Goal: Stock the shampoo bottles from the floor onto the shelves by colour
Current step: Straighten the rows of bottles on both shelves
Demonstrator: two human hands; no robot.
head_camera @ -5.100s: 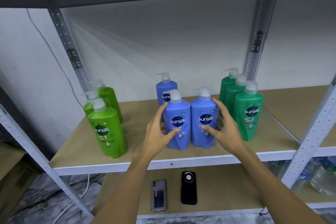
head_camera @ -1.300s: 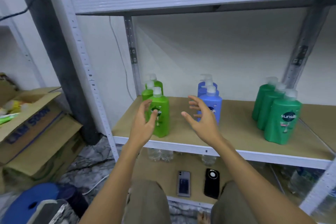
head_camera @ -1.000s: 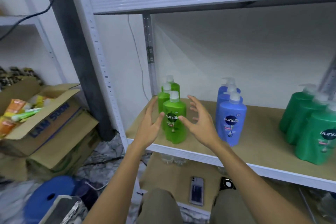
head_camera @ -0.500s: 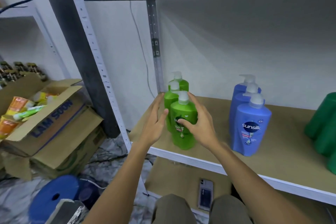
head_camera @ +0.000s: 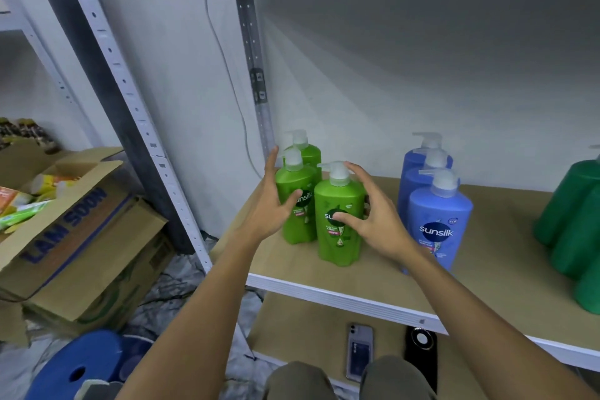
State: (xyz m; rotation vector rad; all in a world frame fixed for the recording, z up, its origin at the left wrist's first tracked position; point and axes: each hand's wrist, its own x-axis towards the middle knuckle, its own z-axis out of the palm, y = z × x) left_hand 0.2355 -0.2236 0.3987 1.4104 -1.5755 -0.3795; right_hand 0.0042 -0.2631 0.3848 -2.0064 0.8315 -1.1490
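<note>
Presently both hands work on the light-green bottles at the left end of the shelf [head_camera: 506, 269]; the step in hand appears to be squaring that group into a tidy row. To do it well, the front light-green bottle [head_camera: 339, 214] should be kept upright and slid, not lifted, until it sits in line with the middle light-green bottle [head_camera: 295, 204] and the rear light-green bottle [head_camera: 306, 153]; pressure belongs low on the body, as the pump head would tip it; labels should face outward, and the gap to the blue bottles [head_camera: 438, 217] should be kept. The right hand [head_camera: 373, 214] is cupped round the front bottle's right flank, thumb across the label, fingers spread and curled behind; whether they grip firmly or merely rest cannot be told. The left hand [head_camera: 272, 201] is spread, thumb on the middle bottle's label, fingers raised along its left side. Both forearms reach forward and upward from below. Dark-green bottles [head_camera: 571, 227] stand well apart at the right.
</note>
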